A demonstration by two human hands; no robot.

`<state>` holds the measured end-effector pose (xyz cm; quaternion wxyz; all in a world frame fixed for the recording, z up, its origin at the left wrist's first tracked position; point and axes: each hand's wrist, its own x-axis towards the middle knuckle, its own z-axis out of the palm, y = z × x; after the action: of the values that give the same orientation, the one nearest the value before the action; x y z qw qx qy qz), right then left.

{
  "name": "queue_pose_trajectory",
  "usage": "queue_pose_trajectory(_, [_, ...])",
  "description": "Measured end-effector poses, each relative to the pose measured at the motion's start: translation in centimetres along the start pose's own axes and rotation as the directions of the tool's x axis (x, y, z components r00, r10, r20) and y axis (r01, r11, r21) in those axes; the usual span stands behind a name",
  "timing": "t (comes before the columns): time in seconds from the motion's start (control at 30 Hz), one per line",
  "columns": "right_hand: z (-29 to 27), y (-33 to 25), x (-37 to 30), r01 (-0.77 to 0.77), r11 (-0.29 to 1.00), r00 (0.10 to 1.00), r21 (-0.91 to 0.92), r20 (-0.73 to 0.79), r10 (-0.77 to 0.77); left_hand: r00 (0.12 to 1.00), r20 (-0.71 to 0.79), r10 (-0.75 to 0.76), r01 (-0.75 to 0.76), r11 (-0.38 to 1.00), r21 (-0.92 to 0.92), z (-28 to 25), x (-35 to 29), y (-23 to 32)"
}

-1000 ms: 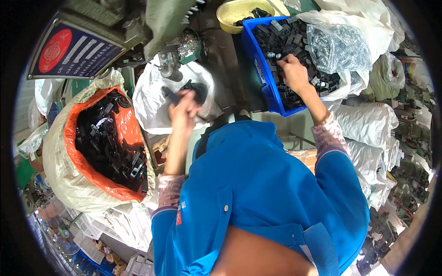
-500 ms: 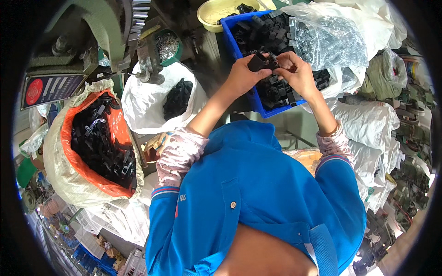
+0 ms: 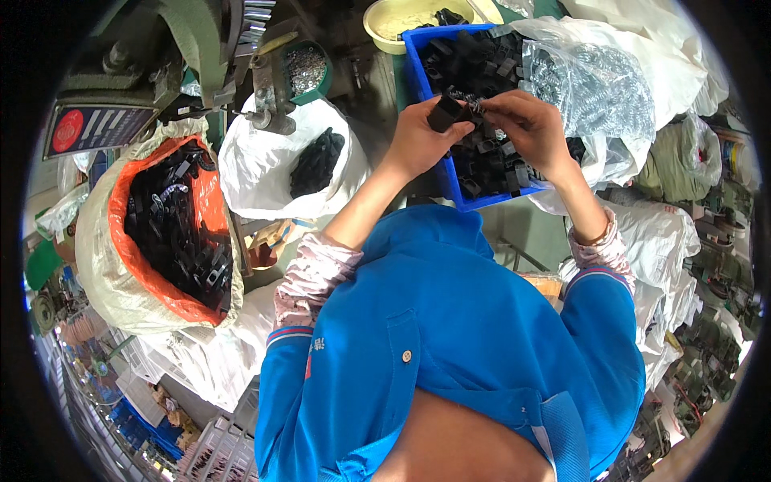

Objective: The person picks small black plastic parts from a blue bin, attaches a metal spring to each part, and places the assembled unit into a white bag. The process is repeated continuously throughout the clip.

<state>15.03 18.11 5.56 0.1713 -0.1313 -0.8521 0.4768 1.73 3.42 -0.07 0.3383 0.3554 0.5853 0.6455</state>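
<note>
Over the near left part of a blue bin, my left hand is closed round a dark, block-like plastic part. A small coiled metal spring lies against the upper right of that part. My right hand has its thumb and fingertips closed at the spring's right end. Its fingers partly hide the spring, and how far it sits in the part I cannot tell. Many similar black plastic parts fill the bin beneath both hands.
A clear bag of metal springs lies over the bin's right side. At left are a green machine, an orange-lined sack of black parts, and a white bag. A green bowl holds small metal pieces; a yellow basin stands behind.
The bin and bags appear slightly further right in the picture, as the view has shifted. My right hand has turned a little, its fingers still at the spring. My left hand keeps the black part.
</note>
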Motion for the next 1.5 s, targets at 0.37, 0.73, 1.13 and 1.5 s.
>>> queue_pose_trajectory(0.37, [-0.3, -0.7, 3.7, 0.277, 0.955, 0.912, -0.101, 0.34, -0.229, 0.998, -0.05, 0.034, -0.026, 0.988, 0.15, -1.2, -0.8, 1.0])
queue_pose_trajectory(0.73, [3.6, -1.8, 6.6, -0.397, 0.808, 0.903, 0.434, 0.342, 0.26, 0.926, -0.37, 0.077, -0.065, 0.997, 0.043, -4.0, -3.0, 2.6])
queue_pose_trajectory(1.13, [9.7, -0.7, 6.1, -0.603, 0.401, 0.798, 0.689, 0.522, 0.303, 0.835, -0.468, 0.288, -0.144, 0.937, 0.319, -9.4, -5.1, 2.1])
queue_pose_trajectory(1.5, [11.5, -1.1, 6.7, -0.364, 0.734, 0.918, 0.572, 0.352, 0.182, 0.863, -0.489, -0.122, 0.033, 0.982, -0.187, -10.4, -6.0, 1.5])
